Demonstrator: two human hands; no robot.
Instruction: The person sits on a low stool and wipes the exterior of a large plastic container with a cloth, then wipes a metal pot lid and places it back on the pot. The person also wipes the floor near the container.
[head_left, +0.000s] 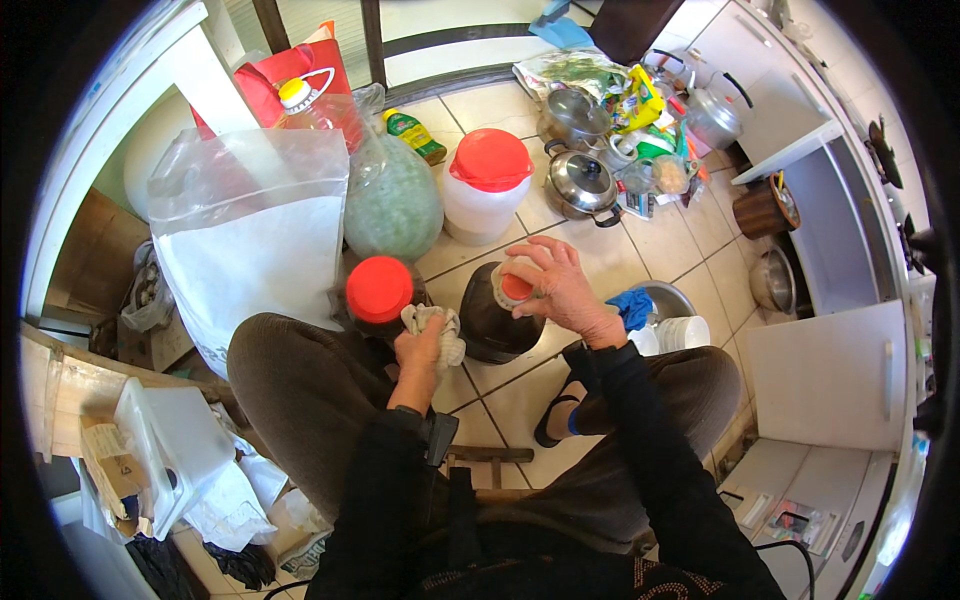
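Note:
My right hand (559, 289) has its fingers around the red cap (516, 287) of a large dark plastic jug (496, 330) standing on the tiled floor between my knees. My left hand (420, 349) grips a crumpled pale cloth (450, 341). Just left of that cloth stands a dark jar with a red lid (379, 289); whether the cloth touches it I cannot tell. Beyond the jug is a white plastic jar with a red lid (491, 161), beside a big pale-green winter melon (394, 199).
A white plastic bag (251, 262) stands at left. Steel pots (581, 184), kettles (714, 116) and packets lie at upper right. A metal basin (667, 298), stacked white bowls (684, 333) and a blue cloth (631, 307) are right of the jug. An open cabinet door (825, 375) juts out at right.

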